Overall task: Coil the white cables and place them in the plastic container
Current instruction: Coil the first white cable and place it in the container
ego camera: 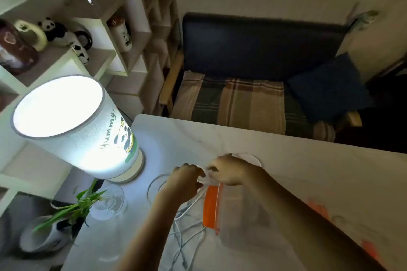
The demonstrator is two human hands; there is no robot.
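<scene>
A tangle of white cables [187, 235] lies on the white table [297, 160], with strands running up to both hands. My left hand [182, 182] and my right hand [229, 170] meet above the table, each pinching the same white cable where it forms a small loop between them. A larger loop of that cable [251, 157] shows just beyond my right hand. The clear plastic container [242, 222] with an orange clip [211, 207] on its side sits under my right forearm, partly hidden by it. What it holds cannot be made out.
A lit cylindrical lamp [72, 125] with a panda print stands at the table's left. A clear glass [109, 204] and a green plant [72, 207] sit in front of it. Orange container clips [370, 248] show at the right. A sofa [253, 86] lies beyond the table's far edge.
</scene>
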